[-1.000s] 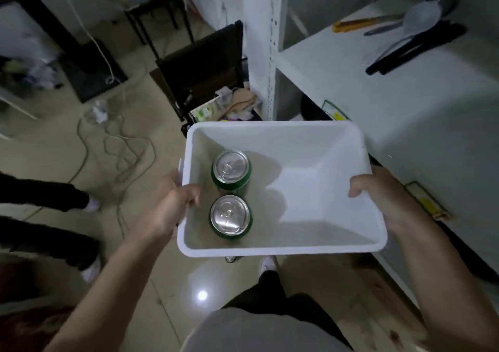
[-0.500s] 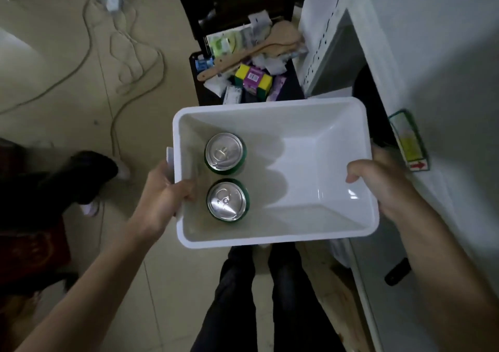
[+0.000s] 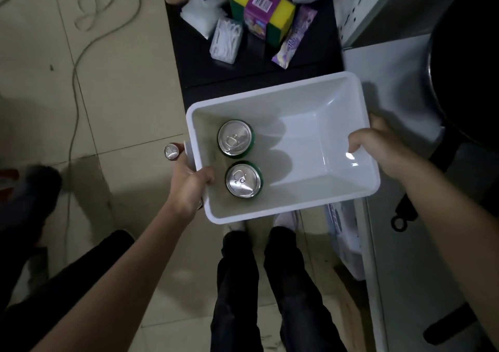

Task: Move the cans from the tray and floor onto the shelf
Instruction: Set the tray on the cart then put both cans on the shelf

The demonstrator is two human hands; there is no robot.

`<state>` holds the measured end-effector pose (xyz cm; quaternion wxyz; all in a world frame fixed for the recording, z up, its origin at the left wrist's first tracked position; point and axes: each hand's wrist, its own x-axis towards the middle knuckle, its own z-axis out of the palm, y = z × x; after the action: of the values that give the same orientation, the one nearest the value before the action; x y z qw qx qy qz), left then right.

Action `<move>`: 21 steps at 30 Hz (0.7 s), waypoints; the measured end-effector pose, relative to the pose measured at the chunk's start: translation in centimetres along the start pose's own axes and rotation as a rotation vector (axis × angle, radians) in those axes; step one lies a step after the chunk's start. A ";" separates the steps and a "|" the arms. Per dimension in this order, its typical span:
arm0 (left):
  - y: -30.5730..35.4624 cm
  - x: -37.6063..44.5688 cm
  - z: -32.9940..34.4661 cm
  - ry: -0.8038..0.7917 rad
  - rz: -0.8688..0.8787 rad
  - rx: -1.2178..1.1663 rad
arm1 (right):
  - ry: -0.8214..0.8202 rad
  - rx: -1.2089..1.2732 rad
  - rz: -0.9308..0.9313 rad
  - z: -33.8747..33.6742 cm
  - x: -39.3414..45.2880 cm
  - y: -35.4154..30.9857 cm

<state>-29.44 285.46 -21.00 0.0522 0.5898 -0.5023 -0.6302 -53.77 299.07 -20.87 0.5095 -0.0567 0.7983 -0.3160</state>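
I hold a white plastic tray [image 3: 318, 92] in front of me, above the floor. My left hand [image 3: 189, 187] grips its left rim and my right hand [image 3: 378, 146] grips its right rim. Two green cans stand upright in the tray's left half: a far can [image 3: 235, 138] and a near can [image 3: 243, 180]. A third can [image 3: 171, 151] stands on the tiled floor just left of the tray, beside my left fingers. The white shelf [image 3: 399, 87] is on the right, partly hidden by my right arm.
A black box [image 3: 186, 62] ahead holds a sponge pack [image 3: 263, 8], wrapped packets and a wooden spoon. Cables lie on the floor at upper left. A dark pan [image 3: 469, 68] sits on the shelf. My legs are below the tray; another person's dark legs are at the left.
My view has tilted further down and closer to the floor. The tray stays in both hands with both cans inside. A can on the floor has come into view at the left.
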 end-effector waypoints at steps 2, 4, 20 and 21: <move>-0.4 1.6 0.2 -0.002 0.016 0.002 | 0.007 -0.003 0.000 0.3 1.5 0.1; -0.8 2.9 0.2 -0.003 0.032 0.008 | 0.021 -0.007 0.000 0.6 2.5 -0.1; 2.3 2.7 -1.5 0.288 0.189 0.458 | 0.504 -0.440 -0.294 1.3 -0.5 -3.3; 3.2 2.7 -1.6 0.371 0.280 0.495 | 0.603 -0.456 -0.408 2.1 -1.9 -3.8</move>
<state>-30.63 281.18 -20.29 0.0840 0.6146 -0.6981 -0.3575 -52.00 295.89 -17.84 0.1547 -0.2294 0.9334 -0.2282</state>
